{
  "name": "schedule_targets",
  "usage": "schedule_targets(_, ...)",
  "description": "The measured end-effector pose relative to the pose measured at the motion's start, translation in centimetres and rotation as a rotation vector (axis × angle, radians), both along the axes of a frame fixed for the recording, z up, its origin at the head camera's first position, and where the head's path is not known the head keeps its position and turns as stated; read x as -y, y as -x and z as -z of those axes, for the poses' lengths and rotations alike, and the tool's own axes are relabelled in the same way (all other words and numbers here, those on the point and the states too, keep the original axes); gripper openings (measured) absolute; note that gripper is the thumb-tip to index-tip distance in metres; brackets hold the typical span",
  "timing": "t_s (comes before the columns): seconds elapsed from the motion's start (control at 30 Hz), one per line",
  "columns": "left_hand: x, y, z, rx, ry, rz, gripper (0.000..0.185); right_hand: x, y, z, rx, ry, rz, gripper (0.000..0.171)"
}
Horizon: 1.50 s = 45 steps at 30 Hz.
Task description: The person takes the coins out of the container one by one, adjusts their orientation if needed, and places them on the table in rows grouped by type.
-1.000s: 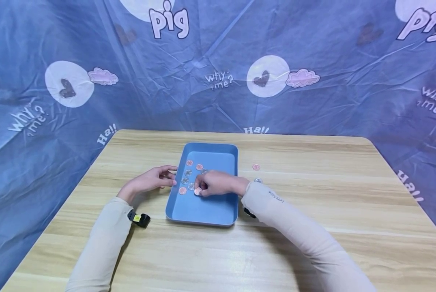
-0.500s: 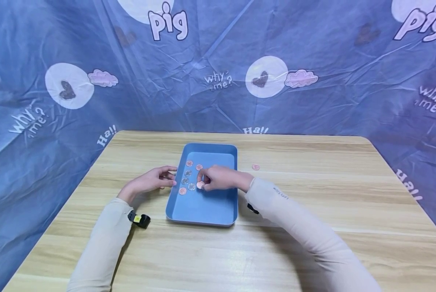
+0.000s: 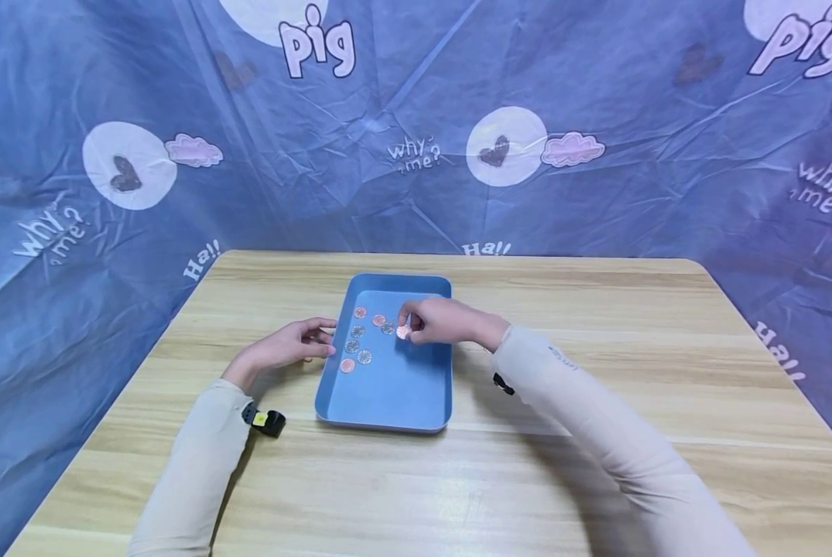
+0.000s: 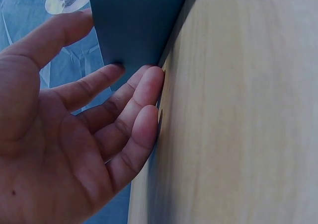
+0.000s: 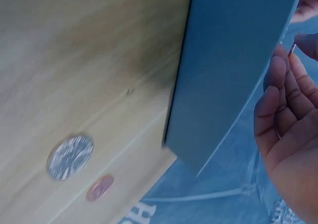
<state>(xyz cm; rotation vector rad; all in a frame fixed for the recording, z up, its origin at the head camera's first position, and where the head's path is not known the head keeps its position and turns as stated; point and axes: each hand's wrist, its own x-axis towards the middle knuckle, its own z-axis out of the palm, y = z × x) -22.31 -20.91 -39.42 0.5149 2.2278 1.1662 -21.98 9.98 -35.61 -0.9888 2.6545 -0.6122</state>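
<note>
My right hand is over the right part of a blue tray and pinches a copper-coloured coin between thumb and finger. The held coin shows edge-on in the right wrist view. Flat in the tray's left half lie several coins, among them a copper one, a silver one and another silver one near the held coin. My left hand is at the tray's left side. Its relaxed fingertips touch the outer wall in the left wrist view, holding nothing.
On the wooden table, right of the tray, a silver coin and a copper coin show in the right wrist view. My right wrist hides them in the head view. A printed blue cloth hangs behind the table.
My right hand has moved right and toward the tray's far side, carrying the pinched copper coin with it. A silver coin it covered is visible again. My left hand has stayed put.
</note>
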Motion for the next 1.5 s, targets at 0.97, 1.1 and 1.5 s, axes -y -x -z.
schedule_targets(0.97, 0.0, 0.0, 0.4, -0.003, 0.001, 0.002, 0.067, -7.7, 1.9, -1.0, -0.005, 0.080, 0.200, 0.022)
schedule_targets(1.1, 0.1, 0.1, 0.4, -0.010, 0.003, 0.003, 0.067, -8.7, 2.0, -0.8, 0.007, 0.070, 0.242, 0.022)
schedule_targets(1.5, 0.1, 0.1, 0.3, -0.024, 0.001, 0.012, 0.066, -11.8, 1.7, 0.6, 0.022, 0.062, 0.314, 0.022)
